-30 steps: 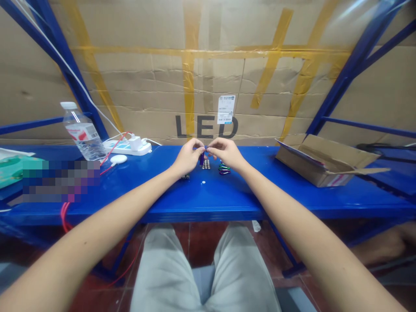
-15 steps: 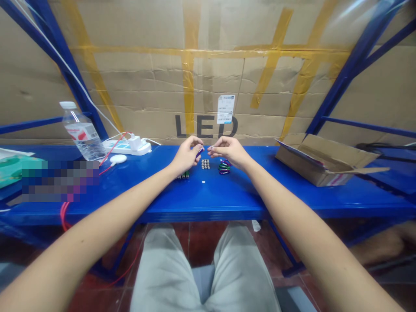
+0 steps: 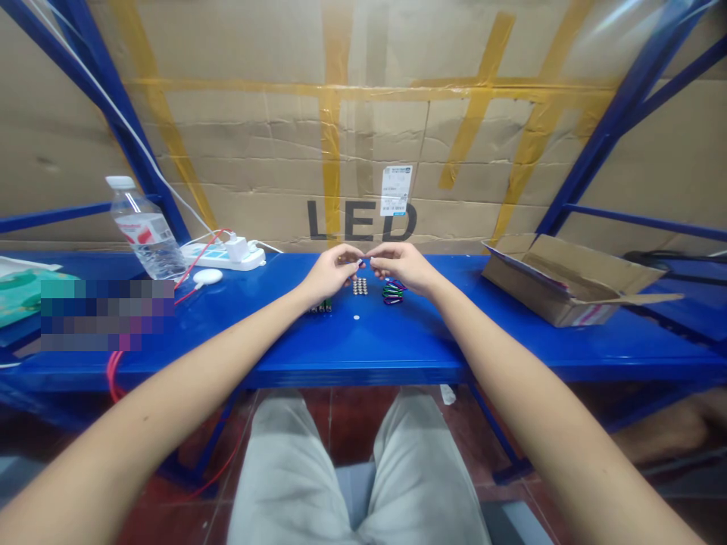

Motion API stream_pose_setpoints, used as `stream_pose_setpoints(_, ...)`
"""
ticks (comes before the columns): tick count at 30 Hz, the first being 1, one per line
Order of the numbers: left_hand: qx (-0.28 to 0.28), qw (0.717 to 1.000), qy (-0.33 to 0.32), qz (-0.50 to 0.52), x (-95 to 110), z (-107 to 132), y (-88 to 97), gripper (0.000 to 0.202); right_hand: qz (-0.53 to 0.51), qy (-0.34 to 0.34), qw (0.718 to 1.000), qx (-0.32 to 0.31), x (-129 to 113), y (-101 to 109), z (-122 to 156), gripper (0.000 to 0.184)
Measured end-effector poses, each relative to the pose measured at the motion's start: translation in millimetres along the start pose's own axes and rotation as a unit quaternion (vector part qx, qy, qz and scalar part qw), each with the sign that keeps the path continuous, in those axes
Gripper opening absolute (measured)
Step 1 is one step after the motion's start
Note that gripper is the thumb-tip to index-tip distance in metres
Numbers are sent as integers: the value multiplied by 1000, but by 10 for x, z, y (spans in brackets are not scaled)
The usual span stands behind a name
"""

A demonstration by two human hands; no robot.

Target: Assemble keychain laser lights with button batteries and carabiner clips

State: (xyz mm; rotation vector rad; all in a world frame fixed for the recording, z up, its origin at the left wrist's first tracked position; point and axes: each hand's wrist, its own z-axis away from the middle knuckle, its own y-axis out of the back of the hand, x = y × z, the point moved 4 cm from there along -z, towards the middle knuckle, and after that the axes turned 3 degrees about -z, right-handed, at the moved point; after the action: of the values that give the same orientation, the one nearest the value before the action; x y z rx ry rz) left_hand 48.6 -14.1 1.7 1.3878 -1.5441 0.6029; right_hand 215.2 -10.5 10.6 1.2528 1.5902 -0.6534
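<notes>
My left hand (image 3: 336, 272) is closed in a pinch around a small purple metal tube (image 3: 360, 263), mostly covered by the fingers. Facing it, my right hand (image 3: 400, 266) has thumb and fingertips pressed together close to the tube's end. Whatever it pinches is too small to make out. Below the hands, several small silvery pieces (image 3: 360, 286) stand in rows on the blue table (image 3: 352, 344). To their right lies a pile of green and purple carabiners (image 3: 393, 292). Several dark and green tubes (image 3: 322, 306) are partly hidden behind my left wrist.
An open cardboard box (image 3: 568, 284) stands at the right. At the left are a water bottle (image 3: 146, 235), a white power strip (image 3: 250, 257) with cables, and a round white charger (image 3: 207, 277). A large taped carton (image 3: 255, 151) backs the table.
My two hands have come closer together. The purple tube has moved slightly right toward my right fingertips and shows less. Things on the table stay in place.
</notes>
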Motion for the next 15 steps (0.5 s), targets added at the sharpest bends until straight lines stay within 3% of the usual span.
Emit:
stream_pose_setpoints(7, -7, 1000, -9, -15, -62, -22, 27, 26, 31, 49, 998, 9, -43, 7, -10, 29)
stream_pose_setpoints(15, 0, 998, -50, -33, -69, -38, 31, 26, 76, 31, 997, -2, -35, -5, -3, 23)
